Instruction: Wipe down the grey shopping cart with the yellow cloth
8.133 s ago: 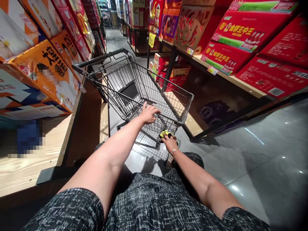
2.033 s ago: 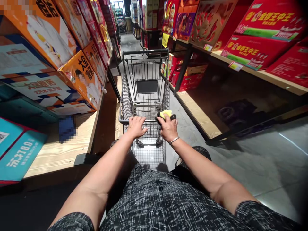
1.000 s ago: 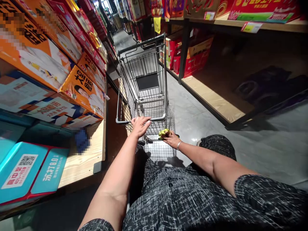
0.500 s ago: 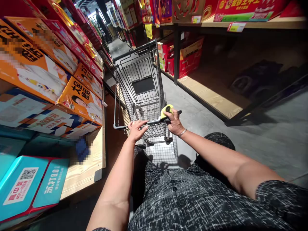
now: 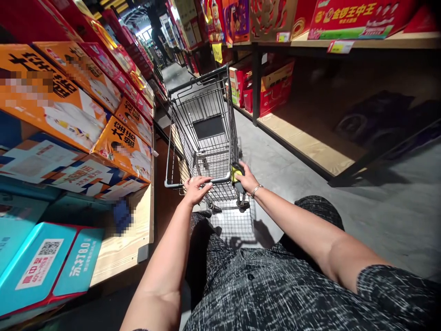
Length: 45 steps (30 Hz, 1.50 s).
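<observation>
A dark wire shopping cart [image 5: 201,103] stands in the aisle in front of me, its basket holding nothing I can see. My left hand [image 5: 196,188] curls over the near rim of the cart at its left side. My right hand [image 5: 246,180] is closed on a yellow cloth [image 5: 236,174] with a dark object in it, pressed against the cart's near right corner. A bangle circles my right wrist.
Orange and blue boxes [image 5: 120,147] fill the wooden shelf on the left, close beside the cart. Red boxes [image 5: 272,85] sit on the right-hand shelving, above a low wooden shelf [image 5: 303,145]. Grey floor [image 5: 275,170] runs down the aisle.
My right hand with the yellow cloth has dropped from the top of the rim to the cart's right corner. The left hand stays on the rim. The view has shifted slightly.
</observation>
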### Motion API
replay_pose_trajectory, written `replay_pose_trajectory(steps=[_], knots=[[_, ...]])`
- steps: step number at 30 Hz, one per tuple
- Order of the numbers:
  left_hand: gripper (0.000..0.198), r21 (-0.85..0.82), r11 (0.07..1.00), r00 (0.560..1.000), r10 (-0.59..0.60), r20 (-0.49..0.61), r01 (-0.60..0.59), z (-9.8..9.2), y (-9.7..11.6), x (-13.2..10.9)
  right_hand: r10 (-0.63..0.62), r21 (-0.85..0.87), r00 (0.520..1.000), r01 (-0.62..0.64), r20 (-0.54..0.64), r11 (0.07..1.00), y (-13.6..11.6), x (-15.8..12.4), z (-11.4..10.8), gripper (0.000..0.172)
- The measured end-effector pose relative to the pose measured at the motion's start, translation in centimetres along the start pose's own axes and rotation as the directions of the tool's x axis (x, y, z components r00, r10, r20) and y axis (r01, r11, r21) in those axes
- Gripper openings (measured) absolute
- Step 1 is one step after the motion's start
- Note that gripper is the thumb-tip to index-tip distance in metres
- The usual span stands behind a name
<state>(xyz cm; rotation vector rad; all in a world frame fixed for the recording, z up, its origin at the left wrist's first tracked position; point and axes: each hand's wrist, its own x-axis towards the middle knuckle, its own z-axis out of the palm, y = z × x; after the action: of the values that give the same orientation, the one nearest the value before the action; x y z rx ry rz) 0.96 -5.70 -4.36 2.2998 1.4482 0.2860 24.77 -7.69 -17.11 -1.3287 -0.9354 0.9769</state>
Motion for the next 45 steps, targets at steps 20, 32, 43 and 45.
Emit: replay_pose_trajectory(steps=[20, 32, 43, 45], knots=[[0.041, 0.171, 0.983, 0.992, -0.044, -0.117, 0.063, 4.7, 7.6, 0.8, -0.138, -0.471, 0.99, 0.133, 0.025, 0.872, -2.5, 2.2, -1.0, 0.077], [0.032, 0.058, 0.996, 0.966, -0.051, -0.255, 0.068, 5.9, 7.1, 1.3, -0.079, -0.788, 0.786, 0.615, 0.614, -0.002, -14.7, 7.8, 0.4, 0.038], [0.031, 0.096, 0.994, 0.976, 0.068, -0.208, -0.049, 4.5, 3.1, 1.6, -0.042, -0.795, 0.795, 0.601, 0.605, -0.083, -14.9, 8.5, 2.5, 0.038], [0.028, 0.088, 0.994, 0.976, 0.087, -0.198, -0.071, 4.0, 1.9, 1.9, -0.053, -0.806, 0.805, 0.588, 0.591, -0.071, -14.7, 8.4, 3.0, 0.041]])
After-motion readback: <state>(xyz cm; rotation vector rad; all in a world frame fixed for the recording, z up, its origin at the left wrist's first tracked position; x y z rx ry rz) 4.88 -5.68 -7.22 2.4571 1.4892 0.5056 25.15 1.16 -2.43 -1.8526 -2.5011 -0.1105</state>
